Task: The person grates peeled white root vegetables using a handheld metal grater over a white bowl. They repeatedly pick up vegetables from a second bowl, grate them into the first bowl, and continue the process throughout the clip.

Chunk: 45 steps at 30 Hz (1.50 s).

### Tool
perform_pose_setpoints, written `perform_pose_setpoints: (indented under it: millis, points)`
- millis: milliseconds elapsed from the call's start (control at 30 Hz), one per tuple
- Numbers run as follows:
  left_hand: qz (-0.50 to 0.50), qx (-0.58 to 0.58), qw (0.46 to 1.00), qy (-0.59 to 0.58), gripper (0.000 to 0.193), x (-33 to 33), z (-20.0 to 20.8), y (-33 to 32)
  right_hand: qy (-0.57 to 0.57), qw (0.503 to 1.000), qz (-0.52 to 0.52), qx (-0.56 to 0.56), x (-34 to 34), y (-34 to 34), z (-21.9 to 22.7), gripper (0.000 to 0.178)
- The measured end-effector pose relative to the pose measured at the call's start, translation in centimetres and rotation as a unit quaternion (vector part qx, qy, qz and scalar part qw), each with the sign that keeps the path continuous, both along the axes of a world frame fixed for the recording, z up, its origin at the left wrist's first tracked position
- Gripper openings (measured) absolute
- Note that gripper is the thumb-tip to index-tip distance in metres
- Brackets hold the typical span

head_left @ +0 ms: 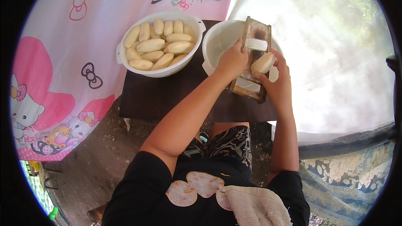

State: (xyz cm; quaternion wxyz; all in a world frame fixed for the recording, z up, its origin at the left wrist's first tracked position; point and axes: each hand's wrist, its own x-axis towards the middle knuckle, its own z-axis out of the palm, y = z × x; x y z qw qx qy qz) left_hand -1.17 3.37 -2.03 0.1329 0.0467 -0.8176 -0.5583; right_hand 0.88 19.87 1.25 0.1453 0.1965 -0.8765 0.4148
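Observation:
My left hand [233, 62] is closed around the left edge of a wooden slicer [256, 33] with a metal plate across its middle. The slicer is tilted over a white colander [212, 44], its lower end near the table's front edge. Pinched between the thumb and fingers of my right hand [279, 83] is a peeled banana [263, 63], which lies against the slicer's face below the plate. The slicer and my hands hide much of the colander's inside.
To the left, another white colander [171, 72] holds a heap of peeled bananas [150, 45]. Both colanders stand on a dark table [163, 96]. A pink printed curtain [63, 75] hangs at the left; pale sheeting [331, 67] hangs at the right. A beige towel [259, 205] lies over my lap.

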Motion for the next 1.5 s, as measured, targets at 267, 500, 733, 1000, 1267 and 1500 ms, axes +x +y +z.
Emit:
perform_pose_setpoints:
  millis: [267,500,733,1000,1267,1500]
  points:
    - [-0.010,0.001,0.999,0.034,0.055,-0.1,0.2,-0.1,0.078,0.990,-0.071,0.090,-11.8,-3.0,1.7,0.068]
    - [-0.001,0.018,1.000,-0.015,0.055,0.3,0.3,0.2,0.045,0.998,0.021,0.029,-0.8,0.3,0.0,0.071]
    - [-0.021,0.007,1.000,0.007,0.057,-0.8,-0.7,-0.5,0.091,0.994,-0.021,0.056,-9.3,-2.8,1.2,0.067]
    - [0.002,-0.004,1.000,0.004,0.057,0.8,0.8,0.2,0.063,0.997,0.046,0.013,-3.1,-0.6,1.0,0.070]
    - [-0.017,0.004,1.000,0.007,0.057,-0.4,-0.4,-0.3,0.099,0.993,-0.005,0.064,-9.8,-2.6,1.2,0.067]
    - [0.006,-0.011,1.000,0.019,0.057,0.4,0.5,0.2,0.071,0.996,0.043,0.028,-5.8,-1.3,0.9,0.070]
